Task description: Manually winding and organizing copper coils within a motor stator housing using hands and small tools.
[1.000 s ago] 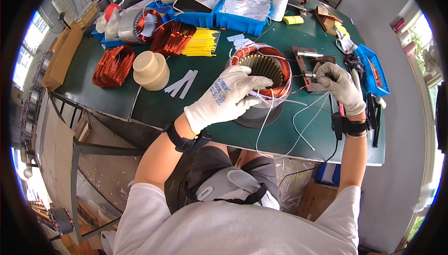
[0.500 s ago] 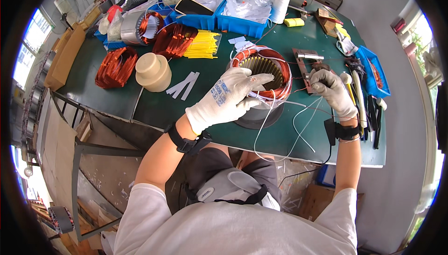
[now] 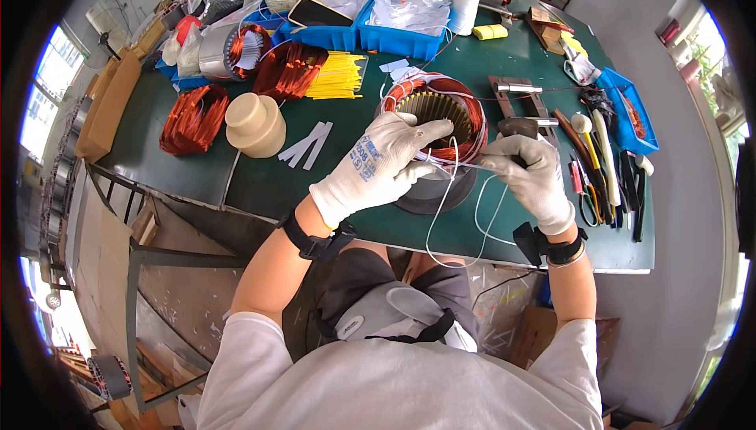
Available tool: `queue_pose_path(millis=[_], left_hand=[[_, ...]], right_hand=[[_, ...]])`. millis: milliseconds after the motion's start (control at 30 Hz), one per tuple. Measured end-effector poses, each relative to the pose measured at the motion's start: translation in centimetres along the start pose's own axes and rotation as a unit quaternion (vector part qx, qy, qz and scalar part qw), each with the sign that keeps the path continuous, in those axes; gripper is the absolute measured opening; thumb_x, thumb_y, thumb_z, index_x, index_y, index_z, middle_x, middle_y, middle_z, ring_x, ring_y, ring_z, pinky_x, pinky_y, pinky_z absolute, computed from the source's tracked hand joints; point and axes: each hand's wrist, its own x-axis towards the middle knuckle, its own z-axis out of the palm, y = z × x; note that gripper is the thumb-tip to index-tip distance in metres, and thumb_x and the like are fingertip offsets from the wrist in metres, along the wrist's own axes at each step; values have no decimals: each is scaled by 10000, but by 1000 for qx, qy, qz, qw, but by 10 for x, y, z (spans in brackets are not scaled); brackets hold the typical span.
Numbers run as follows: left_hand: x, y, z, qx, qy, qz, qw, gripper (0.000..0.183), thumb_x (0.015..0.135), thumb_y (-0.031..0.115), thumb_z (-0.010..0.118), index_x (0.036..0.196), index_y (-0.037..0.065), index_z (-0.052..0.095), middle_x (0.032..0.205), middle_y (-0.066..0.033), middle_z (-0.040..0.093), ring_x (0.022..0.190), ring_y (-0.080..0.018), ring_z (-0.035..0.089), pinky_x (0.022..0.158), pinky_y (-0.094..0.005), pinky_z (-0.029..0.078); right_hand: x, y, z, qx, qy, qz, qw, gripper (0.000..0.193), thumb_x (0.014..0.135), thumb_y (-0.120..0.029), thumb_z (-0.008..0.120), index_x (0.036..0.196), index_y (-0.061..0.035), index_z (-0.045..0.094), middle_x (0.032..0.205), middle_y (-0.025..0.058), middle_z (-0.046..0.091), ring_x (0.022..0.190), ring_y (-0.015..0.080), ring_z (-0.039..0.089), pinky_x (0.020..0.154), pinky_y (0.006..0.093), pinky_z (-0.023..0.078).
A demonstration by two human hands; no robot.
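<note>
A motor stator [image 3: 438, 107] stands on the table before me, with a ring of copper windings [image 3: 465, 99] and yellow slot liners inside. My left hand [image 3: 378, 162], in a white glove, grips its near left rim, index finger over the inner edge and thumb outside. Just right of the stator, my gloved right hand [image 3: 531, 174] pinches a thin white sleeve [image 3: 465, 165] that runs along the near side of the windings. Its fingertips are partly hidden. A loose white cord [image 3: 431, 233] loops down from the stator past the table's front edge.
Left lie copper coils [image 3: 193, 119], a cream stepped cylinder [image 3: 256, 124], white strips [image 3: 307, 145] and yellow strips [image 3: 337, 75]. Blue bins [image 3: 402, 40] with plastic bags and a phone [image 3: 319, 12] line the back. Right are a metal fixture [image 3: 516, 89], hand tools [image 3: 587, 142] and a blue tray [image 3: 630, 115].
My right hand has come left and nearer, from beside the metal fixture to the stator's right side, and now pinches the white sleeve. My left hand keeps its place on the rim.
</note>
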Motion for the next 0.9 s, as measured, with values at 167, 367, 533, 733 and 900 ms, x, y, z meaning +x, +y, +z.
queue_pose_path(millis=[167, 367, 533, 733, 900], left_hand=[[-3, 3, 2, 12, 0, -25, 1000, 739, 746, 152, 806, 1412, 52, 503, 1303, -147, 621, 1017, -314, 637, 937, -421, 485], [-5, 0, 5, -26, 1, -55, 998, 1015, 739, 164, 832, 1552, 10, 244, 1423, -202, 521, 898, -261, 679, 941, -404, 490], [-9, -5, 12, -44, 47, -12, 998, 1101, 805, 144, 807, 1590, 50, 41, 1510, -239, 408, 868, -269, 682, 914, -400, 517], [-7, -3, 18, -166, 115, -54, 978, 934, 742, 121, 830, 1514, 68, 305, 1315, -187, 591, 950, -366, 639, 933, -457, 483], [-7, 0, 2, -89, -27, -90, 992, 635, 853, 145, 783, 1391, 32, 466, 1320, -184, 565, 1020, -316, 658, 887, -399, 518]], right_hand=[[24, -50, -19, -62, -34, -17, 997, 203, 855, -138, 734, 995, 8, 745, 870, 68, 731, 785, 120, 658, 734, 274, 522], [62, -65, 4, -305, -207, -130, 920, 280, 811, -329, 683, 879, -65, 745, 856, 153, 685, 824, 340, 676, 740, 404, 531], [82, -85, 2, -211, -274, 11, 938, 292, 862, -291, 651, 918, -16, 732, 720, 180, 644, 650, 258, 651, 646, 364, 529], [76, -121, -30, 23, -194, -46, 980, 299, 939, -264, 688, 943, 32, 735, 783, 69, 706, 732, 125, 655, 648, 260, 511], [74, -117, -4, 178, -219, -29, 959, 310, 934, -274, 735, 1004, 28, 735, 850, 52, 731, 781, 90, 676, 704, 236, 534]])
